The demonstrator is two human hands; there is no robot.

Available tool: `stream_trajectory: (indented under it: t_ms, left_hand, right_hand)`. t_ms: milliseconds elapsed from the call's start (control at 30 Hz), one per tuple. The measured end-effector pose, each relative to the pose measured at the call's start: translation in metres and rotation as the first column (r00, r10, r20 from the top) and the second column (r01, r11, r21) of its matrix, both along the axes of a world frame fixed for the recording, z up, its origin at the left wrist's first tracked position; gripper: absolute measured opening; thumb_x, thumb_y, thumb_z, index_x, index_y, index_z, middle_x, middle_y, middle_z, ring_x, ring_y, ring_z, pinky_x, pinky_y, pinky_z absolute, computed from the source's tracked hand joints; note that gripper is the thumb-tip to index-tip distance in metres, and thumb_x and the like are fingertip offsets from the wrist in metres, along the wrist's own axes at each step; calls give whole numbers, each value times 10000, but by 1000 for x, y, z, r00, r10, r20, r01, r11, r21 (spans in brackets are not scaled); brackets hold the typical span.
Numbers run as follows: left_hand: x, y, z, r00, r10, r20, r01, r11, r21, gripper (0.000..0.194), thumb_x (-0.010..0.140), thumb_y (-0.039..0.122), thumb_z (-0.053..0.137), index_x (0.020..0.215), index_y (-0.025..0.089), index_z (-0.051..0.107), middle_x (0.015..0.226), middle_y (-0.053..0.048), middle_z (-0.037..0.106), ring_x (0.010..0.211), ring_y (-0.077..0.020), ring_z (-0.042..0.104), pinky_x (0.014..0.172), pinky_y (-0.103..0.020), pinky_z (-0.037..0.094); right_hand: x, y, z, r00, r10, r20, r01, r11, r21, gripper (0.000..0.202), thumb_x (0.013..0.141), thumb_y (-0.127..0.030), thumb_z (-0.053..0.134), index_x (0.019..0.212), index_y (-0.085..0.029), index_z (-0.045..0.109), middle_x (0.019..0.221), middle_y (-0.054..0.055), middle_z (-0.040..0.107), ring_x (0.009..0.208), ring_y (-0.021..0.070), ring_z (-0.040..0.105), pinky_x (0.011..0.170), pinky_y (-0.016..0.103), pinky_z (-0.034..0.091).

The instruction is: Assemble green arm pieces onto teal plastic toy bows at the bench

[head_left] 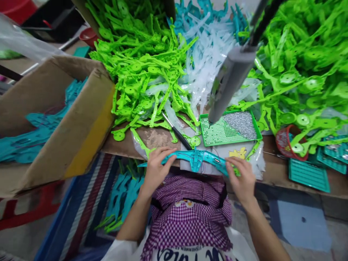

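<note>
A long blue plastic part (195, 159) with thin wires lies across the table's front edge, held at both ends. My left hand (160, 166) has its fingers closed round the part's left arm. At the other end my right hand (241, 175) grips the right arm, where a bit of green plastic shows by the fingers. Just behind the part are a black-handled tool (181, 137) and a green perforated tray (217, 135) with many small metal screws. A grey electric screwdriver (231, 79) hangs above the tray, touched by neither hand.
Heaps of green parts (144, 72) and translucent pieces (208, 54) cover the back. A cardboard box (92, 119) with blue parts stands left. On the right are a red basket (282, 143) and a teal tray (309, 175). More blue parts (116, 195) lie below the table's left front.
</note>
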State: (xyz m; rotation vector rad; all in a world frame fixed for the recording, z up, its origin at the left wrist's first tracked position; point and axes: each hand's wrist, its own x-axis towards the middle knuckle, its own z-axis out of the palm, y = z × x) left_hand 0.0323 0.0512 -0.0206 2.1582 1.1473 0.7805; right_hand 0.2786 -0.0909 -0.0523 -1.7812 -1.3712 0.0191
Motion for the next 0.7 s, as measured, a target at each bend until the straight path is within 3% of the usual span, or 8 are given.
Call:
stream_trajectory:
  t_ms: [67,133,267,333,433,600,700]
  left_hand:
    - [36,2,14,977,-178,114,185,981,-52,168,895,289,591,1008,231,702,941,-45,683,920,-177,625,847,-338,474]
    - [72,7,31,920,-361,156,373,926,-58,162,894,286,596,1008,235,699,948,-34,681,899,-162,622,823,-325,484]
    - [119,3,51,841,-477,256,496,868,-11,147,883,313,614,932,209,706,878,-26,675,841,-139,620,773,-288,489]
    - [131,-7,46,793,-578,192,590,808,-6,156,888,325,605,898,205,704,840,-22,675,818,-140,618,764,-286,483]
    - [153,-22,25,700,-713,32,713,697,-78,173,900,338,583,925,216,703,884,-26,686,838,-156,627,758,-291,477]
    - [209,-19,-6,771,-636,-30,618,759,-206,143,887,283,591,961,215,693,934,-27,695,847,-171,633,779,-308,484]
    - [216,-9,-15,821,-570,-32,555,810,-188,157,893,256,571,995,210,681,946,-32,687,858,-175,631,795,-315,489]
  right_hand:
    - [27,-8,-8,992,-110,-58,109,994,-17,124,879,-241,584,961,-202,669,927,66,688,903,198,634,830,363,474]
    - [47,-14,-15,981,-191,-25,190,981,-48,145,883,-286,577,932,-194,679,925,73,691,910,209,637,842,376,473]
    - [80,-34,-23,928,-370,30,371,928,-39,204,882,-342,572,941,-186,689,944,83,685,924,216,634,862,382,464]
    - [99,-48,-29,914,-406,15,406,911,-65,233,884,-365,558,941,-181,689,949,88,678,919,217,628,848,377,472]
    - [120,-62,-38,902,-431,-22,423,894,-148,262,881,-394,546,930,-177,685,916,85,670,860,215,622,771,357,488]
    - [130,-47,-41,938,-331,-103,308,932,-191,270,894,-385,507,984,-190,670,967,93,661,870,210,619,756,347,498]
    - [133,-38,-40,938,-336,-78,319,931,-178,279,900,-376,488,1010,-191,666,1009,105,651,927,221,615,800,364,497]
